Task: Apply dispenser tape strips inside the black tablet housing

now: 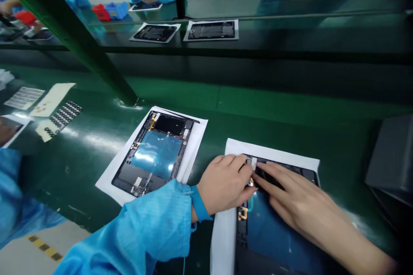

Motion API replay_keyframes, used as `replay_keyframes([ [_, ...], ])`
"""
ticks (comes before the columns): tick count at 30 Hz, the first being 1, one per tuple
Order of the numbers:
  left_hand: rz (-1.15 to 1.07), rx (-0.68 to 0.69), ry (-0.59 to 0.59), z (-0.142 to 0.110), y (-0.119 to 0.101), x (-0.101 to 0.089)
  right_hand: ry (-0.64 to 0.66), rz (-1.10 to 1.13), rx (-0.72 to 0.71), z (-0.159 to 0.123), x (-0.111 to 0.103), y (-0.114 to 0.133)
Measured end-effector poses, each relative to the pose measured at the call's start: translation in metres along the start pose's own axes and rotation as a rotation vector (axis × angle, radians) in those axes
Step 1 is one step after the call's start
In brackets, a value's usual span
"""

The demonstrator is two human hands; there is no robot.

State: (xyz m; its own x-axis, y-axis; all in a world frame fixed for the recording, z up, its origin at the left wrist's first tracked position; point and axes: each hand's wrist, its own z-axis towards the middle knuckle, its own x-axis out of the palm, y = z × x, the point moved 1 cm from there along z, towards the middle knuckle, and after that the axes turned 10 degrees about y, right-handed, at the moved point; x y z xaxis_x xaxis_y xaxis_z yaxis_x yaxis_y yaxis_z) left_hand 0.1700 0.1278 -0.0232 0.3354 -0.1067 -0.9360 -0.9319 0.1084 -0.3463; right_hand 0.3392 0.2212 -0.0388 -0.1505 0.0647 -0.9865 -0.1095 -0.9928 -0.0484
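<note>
An opened tablet chassis (274,232) with a blue film lies on a white sheet (222,232) near the front right of the green bench. My left hand (224,182), in a blue sleeve, rests curled on the chassis's upper left corner, fingertips pinched at a small part there. My right hand (297,200) lies flat across the chassis top, its fingers stretched towards the same corner and touching it. A second opened tablet chassis (156,152), also with blue film, sits on its own white sheet (193,146) to the left, untouched.
A slanted green post (84,43) meets the bench behind the left tablet. Sheets of small black parts (63,116) and labels (24,96) lie far left. A dark grey box (392,159) stands at the right edge. Two more chassis (211,30) rest on the far bench, where other people work.
</note>
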Motion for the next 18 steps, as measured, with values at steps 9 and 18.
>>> replay_keyframes([
  [9, -1.094, -0.523, 0.099, -0.046, 0.013, -0.050, 0.203, -0.072, 0.482, -0.066, -0.022, -0.018],
  [18, -1.619, -0.854, 0.399, -0.056, -0.018, -0.063, 0.671, 0.237, 0.606, -0.045, -0.043, -0.032],
])
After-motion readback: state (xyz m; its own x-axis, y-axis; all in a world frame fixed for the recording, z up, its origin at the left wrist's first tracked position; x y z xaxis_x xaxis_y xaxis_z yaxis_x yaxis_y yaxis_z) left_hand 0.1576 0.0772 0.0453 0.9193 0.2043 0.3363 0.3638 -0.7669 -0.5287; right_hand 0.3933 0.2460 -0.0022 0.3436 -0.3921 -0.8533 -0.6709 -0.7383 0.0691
